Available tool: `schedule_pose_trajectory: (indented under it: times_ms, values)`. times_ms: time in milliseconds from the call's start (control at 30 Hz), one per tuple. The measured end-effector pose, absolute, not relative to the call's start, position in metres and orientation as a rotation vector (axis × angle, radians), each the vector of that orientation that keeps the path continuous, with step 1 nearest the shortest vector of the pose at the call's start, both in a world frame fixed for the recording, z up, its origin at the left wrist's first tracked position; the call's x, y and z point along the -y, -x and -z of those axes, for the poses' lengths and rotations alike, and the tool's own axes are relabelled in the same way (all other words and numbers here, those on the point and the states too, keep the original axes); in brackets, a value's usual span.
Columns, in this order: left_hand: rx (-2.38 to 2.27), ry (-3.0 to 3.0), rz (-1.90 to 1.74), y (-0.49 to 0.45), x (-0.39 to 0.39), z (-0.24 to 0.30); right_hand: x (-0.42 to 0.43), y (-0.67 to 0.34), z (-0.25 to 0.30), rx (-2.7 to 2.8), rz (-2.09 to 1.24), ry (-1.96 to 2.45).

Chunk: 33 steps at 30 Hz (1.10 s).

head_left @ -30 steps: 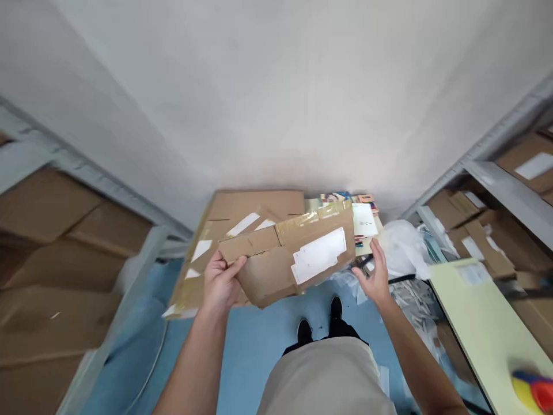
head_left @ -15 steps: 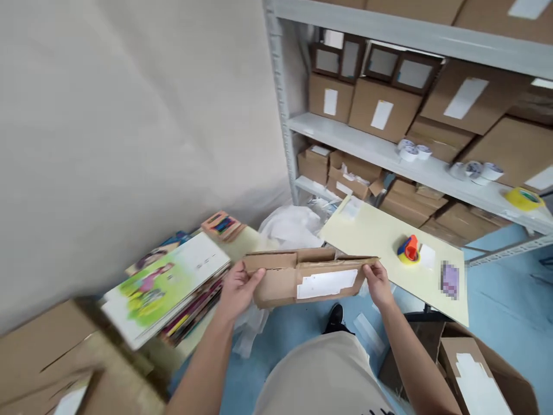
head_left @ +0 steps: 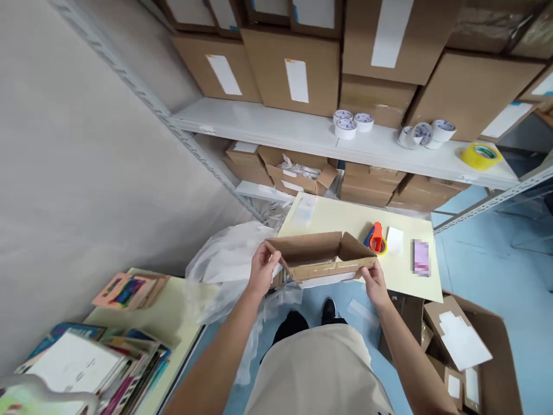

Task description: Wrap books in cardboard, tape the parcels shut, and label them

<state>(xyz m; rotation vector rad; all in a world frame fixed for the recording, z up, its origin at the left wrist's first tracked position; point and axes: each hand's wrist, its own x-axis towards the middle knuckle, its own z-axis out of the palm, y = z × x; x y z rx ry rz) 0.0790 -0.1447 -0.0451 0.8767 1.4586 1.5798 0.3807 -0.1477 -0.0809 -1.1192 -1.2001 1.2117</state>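
A shallow cardboard box (head_left: 313, 248), its top open toward me, hangs between my two hands in front of my body. My left hand (head_left: 262, 268) grips its left end, thumb on the near edge. At the right end, my right hand (head_left: 374, 282) pinches the near corner. A white label shows along the near side of the box. Just beyond it, on the cream table (head_left: 328, 210), lie an orange and blue tape dispenser (head_left: 377, 237), a white paper piece (head_left: 394, 240) and a blurred purple item (head_left: 420, 257).
A metal shelf (head_left: 268, 128) with cartons and tape rolls (head_left: 346, 128) stands behind the table. White plastic bags (head_left: 228, 259) are piled at left, beside a table of books (head_left: 78, 363). A large carton (head_left: 496, 357) holding smaller boxes stands at lower right.
My view has swung right toward the shelf and table. The box has tilted so its inside shows, and its flaps now stand as walls. Both hands still hold it.
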Motion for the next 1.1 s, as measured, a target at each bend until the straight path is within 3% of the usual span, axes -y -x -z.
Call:
schedule_pose_trajectory:
  times_ms: [300, 700, 867, 1100]
  values:
    - [-1.224, -0.891, -1.400, -0.098, 0.086, 0.047, 0.122, -0.367, 0.098, 1.150, -0.984, 1.185]
    - [-1.123, -1.476, -1.016, -0.099, 0.003, 0.083, 0.115, -0.330, 0.116, 1.033, -0.879, 1.351]
    - [-1.289, -1.810, -0.900, -0.090, 0.020, 0.087, 0.111, -0.321, 0.115, 0.981, -0.854, 1.633]
    - [-1.633, -1.699, -0.582, -0.074, 0.073, 0.116, 0.077, -0.336, 0.116, 1.154, -0.716, 1.985]
